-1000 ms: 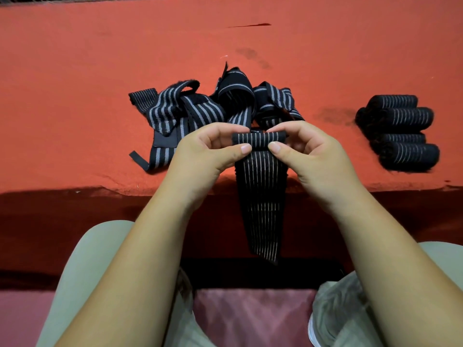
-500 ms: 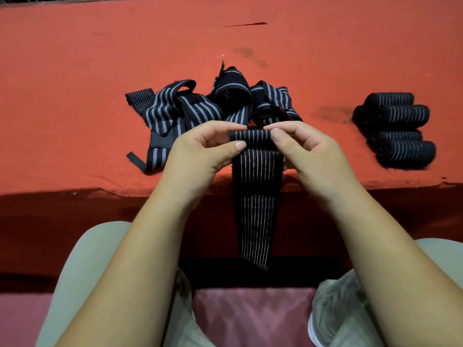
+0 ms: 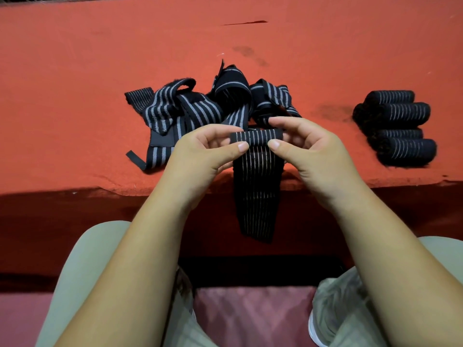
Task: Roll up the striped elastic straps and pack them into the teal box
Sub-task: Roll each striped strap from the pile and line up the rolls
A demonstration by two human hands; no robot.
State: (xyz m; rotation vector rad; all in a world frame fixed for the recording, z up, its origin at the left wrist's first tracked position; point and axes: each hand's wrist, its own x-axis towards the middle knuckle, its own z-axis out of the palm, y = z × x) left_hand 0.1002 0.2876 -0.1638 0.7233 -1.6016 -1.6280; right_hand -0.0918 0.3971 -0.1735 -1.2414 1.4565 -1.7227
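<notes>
My left hand and my right hand both pinch a black striped elastic strap that is partly rolled at its top end. Its loose tail hangs down over the table's front edge. Behind my hands lies a tangled pile of unrolled striped straps on the red table. At the right lie several finished rolls, stacked side by side. No teal box is in view.
The table's front edge runs just below my hands, with a dark drop under it. My knees in pale trousers and a pink cushion are below.
The roll between my fingers has grown thicker and the hanging tail has become shorter. My right thumb has shifted back onto the roll's front.
</notes>
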